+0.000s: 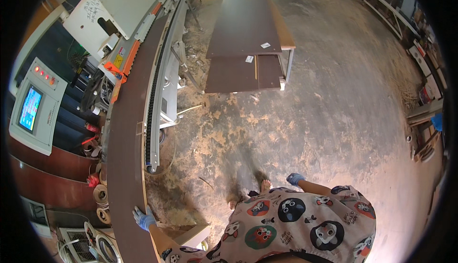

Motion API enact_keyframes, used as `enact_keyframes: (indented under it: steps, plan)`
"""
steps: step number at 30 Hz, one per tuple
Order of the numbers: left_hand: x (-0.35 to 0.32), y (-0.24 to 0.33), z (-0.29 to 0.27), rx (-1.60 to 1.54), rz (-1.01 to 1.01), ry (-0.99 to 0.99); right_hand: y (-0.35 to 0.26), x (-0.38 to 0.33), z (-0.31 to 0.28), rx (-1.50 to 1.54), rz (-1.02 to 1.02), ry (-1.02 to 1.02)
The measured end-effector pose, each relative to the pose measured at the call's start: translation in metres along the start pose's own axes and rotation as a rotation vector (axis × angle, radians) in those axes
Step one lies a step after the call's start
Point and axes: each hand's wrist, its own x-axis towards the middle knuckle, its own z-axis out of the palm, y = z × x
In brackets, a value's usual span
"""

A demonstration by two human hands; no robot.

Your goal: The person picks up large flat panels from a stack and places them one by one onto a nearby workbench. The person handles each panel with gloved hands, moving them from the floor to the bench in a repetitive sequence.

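Note:
A long dark brown board (125, 167) runs along the left side, from my body up into the edge-banding machine (131, 53). My left hand (144, 219), in a blue and white work glove, lies on the board's right edge with its fingers apart. It rests against the board without wrapping round it. My right hand (296, 179), gloved the same way, hangs over the floor at my right side. Nothing shows in it, and its fingers look loosely extended.
A control panel (36, 108) with a lit screen stands at the left. Beside the board runs a roller rail (155, 120). Ahead, brown panels (241, 29) lie stacked on a low table. Tape rolls (100, 195) sit at the left, and timber (426, 110) lines the right wall.

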Motion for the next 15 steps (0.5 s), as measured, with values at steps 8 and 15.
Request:
enact_keyframes:
  steps: [8,15]
  plan:
    - [-0.022,-0.045,0.013,0.049,-0.044,-0.028,-0.019,-0.015,-0.032,0.152,0.014,0.007]
    - [-0.031,-0.062,0.010,0.091,0.009,0.034,-0.038,0.002,-0.039,0.205,-0.003,0.080]
